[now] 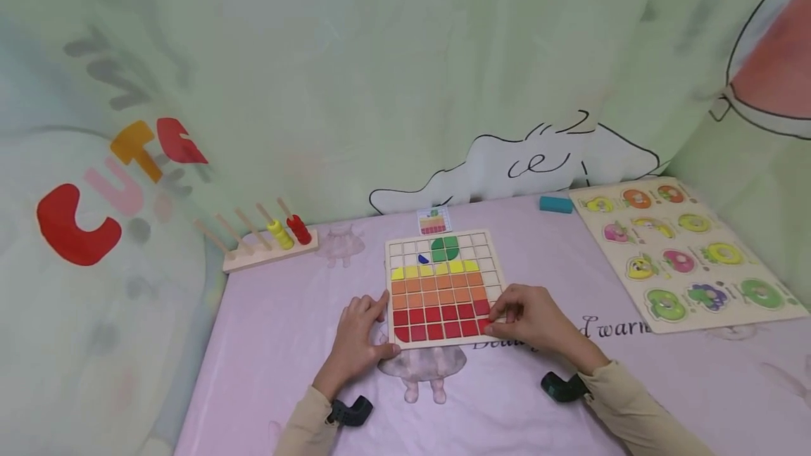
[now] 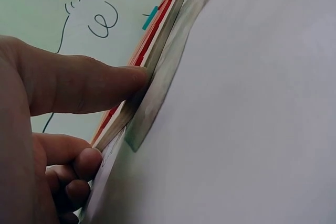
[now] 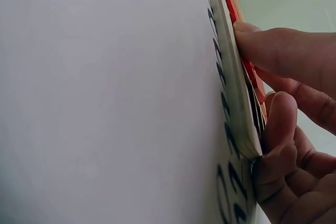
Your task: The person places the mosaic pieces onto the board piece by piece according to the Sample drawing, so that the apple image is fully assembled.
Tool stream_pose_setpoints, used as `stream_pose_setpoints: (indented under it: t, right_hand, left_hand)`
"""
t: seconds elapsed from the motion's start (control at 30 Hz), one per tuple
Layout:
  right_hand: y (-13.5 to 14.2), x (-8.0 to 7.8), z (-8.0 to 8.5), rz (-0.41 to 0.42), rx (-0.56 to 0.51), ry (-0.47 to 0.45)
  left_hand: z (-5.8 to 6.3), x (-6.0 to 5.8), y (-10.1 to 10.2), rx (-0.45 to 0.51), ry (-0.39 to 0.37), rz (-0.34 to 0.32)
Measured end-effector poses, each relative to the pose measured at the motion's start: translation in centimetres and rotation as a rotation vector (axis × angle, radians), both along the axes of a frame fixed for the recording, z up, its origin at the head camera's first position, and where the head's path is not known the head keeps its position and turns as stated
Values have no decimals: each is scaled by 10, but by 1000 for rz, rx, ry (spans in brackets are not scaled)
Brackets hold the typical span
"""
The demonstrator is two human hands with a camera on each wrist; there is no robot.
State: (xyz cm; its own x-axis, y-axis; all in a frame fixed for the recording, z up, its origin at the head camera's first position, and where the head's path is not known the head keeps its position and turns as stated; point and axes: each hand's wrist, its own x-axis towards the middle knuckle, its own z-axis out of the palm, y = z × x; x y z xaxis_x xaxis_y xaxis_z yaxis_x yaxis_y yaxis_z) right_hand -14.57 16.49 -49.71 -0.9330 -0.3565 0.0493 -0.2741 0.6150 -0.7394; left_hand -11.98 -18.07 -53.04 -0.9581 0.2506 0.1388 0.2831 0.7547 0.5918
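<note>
A square wooden mosaic board point(image 1: 446, 345) lies on the cloth, with green, blue, yellow, orange and red tiles in its grid. My left hand point(image 1: 357, 336) holds its near left corner, the thumb on the front edge and fingers by the left side. The left wrist view shows that thumb point(image 2: 89, 85) against the board's edge. At the near right corner, my right hand point(image 1: 529, 319) pinches a red tile point(image 1: 484, 326) low at the board. In the right wrist view the thumb point(image 3: 283, 51) presses at the red tiles; the fingers partly hide the pinched one.
A small pattern card point(image 1: 434, 220) lies behind the board. At the left stands a wooden peg stand point(image 1: 272, 257) with yellow and red beads. A fruit puzzle board point(image 1: 671, 322) lies at the right, near a teal block point(image 1: 555, 204). A curtain point(image 1: 405, 90) hangs behind.
</note>
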Motion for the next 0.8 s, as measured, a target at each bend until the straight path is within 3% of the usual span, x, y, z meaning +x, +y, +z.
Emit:
stream_pose_setpoints:
  t: [0.13,0.5,0.6,0.8]
  right_hand:
    - [-1,-3,-2,9,5,-1]
    - [0,-7,0,116,-46,14]
    - [2,-10,4,82,-41,25]
    - [29,-24,28,-71,57,155]
  left_hand:
    - [-2,-3,-2,0,1,-5]
    - [-9,-3,-11,-12,90,-21]
    - [-5,-2,-13,-18,66,-18]
    - [14,-4,-19,-66,-61,-36]
